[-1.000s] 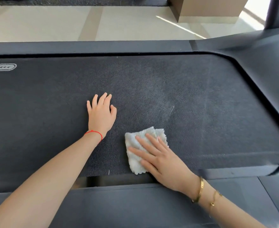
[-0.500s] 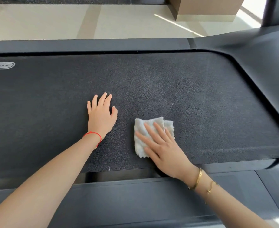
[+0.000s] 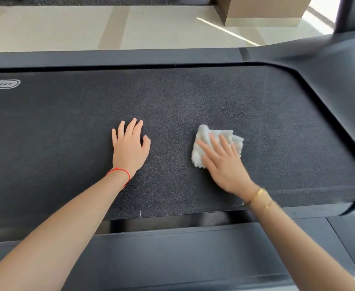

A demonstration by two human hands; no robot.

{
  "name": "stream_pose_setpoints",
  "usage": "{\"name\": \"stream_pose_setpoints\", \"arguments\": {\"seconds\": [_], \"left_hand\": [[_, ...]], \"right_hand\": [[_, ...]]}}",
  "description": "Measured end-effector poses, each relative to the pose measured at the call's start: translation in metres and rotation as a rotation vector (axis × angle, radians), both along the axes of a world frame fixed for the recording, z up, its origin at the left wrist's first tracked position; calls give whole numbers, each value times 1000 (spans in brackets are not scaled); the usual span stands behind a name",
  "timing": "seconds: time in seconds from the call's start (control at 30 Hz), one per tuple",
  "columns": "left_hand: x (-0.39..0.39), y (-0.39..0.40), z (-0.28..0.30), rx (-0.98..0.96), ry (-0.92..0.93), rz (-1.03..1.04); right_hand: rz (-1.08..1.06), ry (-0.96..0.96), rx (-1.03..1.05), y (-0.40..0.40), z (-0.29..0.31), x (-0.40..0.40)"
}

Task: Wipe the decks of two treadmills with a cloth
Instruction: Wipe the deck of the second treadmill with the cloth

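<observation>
one cloth (image 3: 201,139), two hands, one treadmill deck (image 3: 193,97)

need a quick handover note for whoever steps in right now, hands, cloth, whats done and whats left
Left hand: flat on the dark textured treadmill belt, fingers straight, holding nothing.
Right hand: straight fingers press the white fluffy cloth onto the belt, right of the left hand, roughly mid-width.
Done: cannot tell from this view how much is already wiped.
Left: probably the rest of this deck, then the second treadmill, which cannot be identified here.
</observation>
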State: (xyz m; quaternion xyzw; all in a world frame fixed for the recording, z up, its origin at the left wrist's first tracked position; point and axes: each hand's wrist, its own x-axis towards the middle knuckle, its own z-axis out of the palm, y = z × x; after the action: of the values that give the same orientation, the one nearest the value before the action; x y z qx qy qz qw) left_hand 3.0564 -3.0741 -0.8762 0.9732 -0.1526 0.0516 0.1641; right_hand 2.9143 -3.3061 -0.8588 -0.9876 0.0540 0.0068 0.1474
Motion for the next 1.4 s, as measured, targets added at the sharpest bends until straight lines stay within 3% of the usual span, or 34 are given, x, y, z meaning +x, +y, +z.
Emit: {"name": "stream_pose_setpoints", "arguments": {"seconds": [0.1,0.27,0.33,0.47,0.57,0.77,0.87,0.97,1.13,1.4], "left_hand": [[0,0,0,-8,-6,-2],[-1,1,1,-5,3,-6],[-1,1,1,-4,3,-9],[-3,1,2,-2,0,-4],[-3,0,3,8,2,-5],[-3,-1,3,34,17,-16],[-6,-4,6,19,48,-25],[-14,-16,12,31,35,-115],[-26,-52,27,-5,45,-236],[-37,-107,38,-52,112,-255]], "right_hand": [[265,-11,13,32,-1,-48],[312,-32,75,23,-1,-72],[242,-44,40,3,-1,-52],[-156,-29,20,-36,3,2],[-240,-12,25,-28,4,17],[153,-15,40,30,1,-55],[177,-25,80,32,1,-83],[84,-30,60,7,1,-77],[-326,11,27,-33,8,-36],[61,78,13,3,8,-90]]}}
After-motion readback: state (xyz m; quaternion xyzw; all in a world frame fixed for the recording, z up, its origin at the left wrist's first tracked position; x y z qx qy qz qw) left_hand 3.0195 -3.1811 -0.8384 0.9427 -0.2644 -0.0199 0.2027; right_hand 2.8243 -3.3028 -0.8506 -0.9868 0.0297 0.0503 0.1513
